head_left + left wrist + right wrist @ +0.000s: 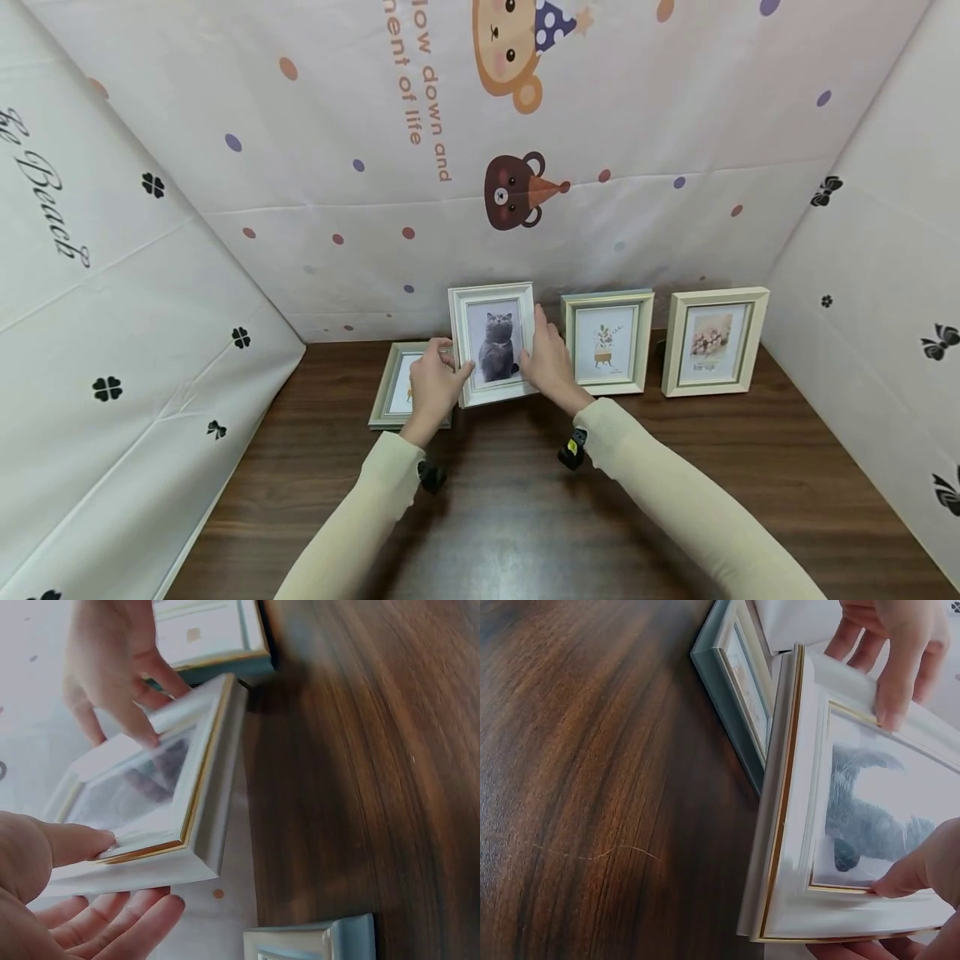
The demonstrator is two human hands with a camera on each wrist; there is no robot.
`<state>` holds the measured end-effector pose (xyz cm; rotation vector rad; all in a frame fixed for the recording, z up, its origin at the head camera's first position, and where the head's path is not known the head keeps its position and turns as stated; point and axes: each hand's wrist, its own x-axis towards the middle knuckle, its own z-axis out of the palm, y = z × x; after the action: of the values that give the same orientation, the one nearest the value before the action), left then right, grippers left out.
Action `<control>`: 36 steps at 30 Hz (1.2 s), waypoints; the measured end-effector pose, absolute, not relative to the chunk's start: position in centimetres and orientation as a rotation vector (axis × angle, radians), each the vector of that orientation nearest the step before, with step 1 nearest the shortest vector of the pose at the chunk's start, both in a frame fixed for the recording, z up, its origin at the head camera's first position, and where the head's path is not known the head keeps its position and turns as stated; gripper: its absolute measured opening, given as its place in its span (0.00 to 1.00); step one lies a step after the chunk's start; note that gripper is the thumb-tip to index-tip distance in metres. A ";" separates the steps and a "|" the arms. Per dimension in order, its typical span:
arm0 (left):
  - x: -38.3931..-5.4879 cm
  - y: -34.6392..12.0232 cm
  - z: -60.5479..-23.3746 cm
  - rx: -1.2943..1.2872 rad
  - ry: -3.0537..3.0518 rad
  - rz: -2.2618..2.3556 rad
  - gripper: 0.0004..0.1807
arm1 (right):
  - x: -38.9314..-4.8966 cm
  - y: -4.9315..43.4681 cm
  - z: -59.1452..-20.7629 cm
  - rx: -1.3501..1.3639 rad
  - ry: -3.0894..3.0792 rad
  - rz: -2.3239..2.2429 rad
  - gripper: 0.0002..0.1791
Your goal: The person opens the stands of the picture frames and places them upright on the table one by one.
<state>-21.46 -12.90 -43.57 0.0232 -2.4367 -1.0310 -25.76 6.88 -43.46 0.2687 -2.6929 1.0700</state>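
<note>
A white picture frame (pixel 462 383) with a grey cat picture is held upright, tilted slightly, between both hands. My left hand (pixel 435 379) grips its left side, thumb on the front and fingers behind the edge. On the opposite side my right hand (pixel 551 360) holds it too, with the thumb over the front border in the right wrist view. A thin gold line runs around the white frame's edge (pixel 784 825). Behind my left hand a pale green picture frame (pixel 385 392) lies flat on the table, partly covered by the hand.
To the right stand a frame with a potted-plant picture (pixel 648 346) and a cream frame with a flower photo (pixel 671 350). All are on a dark wooden table (pixel 510 500). White printed cloth walls (pixel 360 267) rise behind and at both sides.
</note>
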 end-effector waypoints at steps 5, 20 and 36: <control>-20.6 -12.8 -43.1 -0.006 -2.432 -1.088 0.21 | -26.0 7.0 -43.6 0.294 -2.724 1.126 0.46; -19.5 -11.9 -42.6 -0.128 -2.381 -1.128 0.18 | -27.3 6.7 -44.8 0.327 -2.751 1.304 0.45; -19.5 -11.8 -42.6 -0.135 -2.345 -1.118 0.20 | -27.5 6.5 -44.7 0.329 -2.748 1.296 0.45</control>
<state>-19.45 -11.82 -42.57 -0.1352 -2.3447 -1.1181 -27.49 6.54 -44.66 0.3288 -2.7479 1.2959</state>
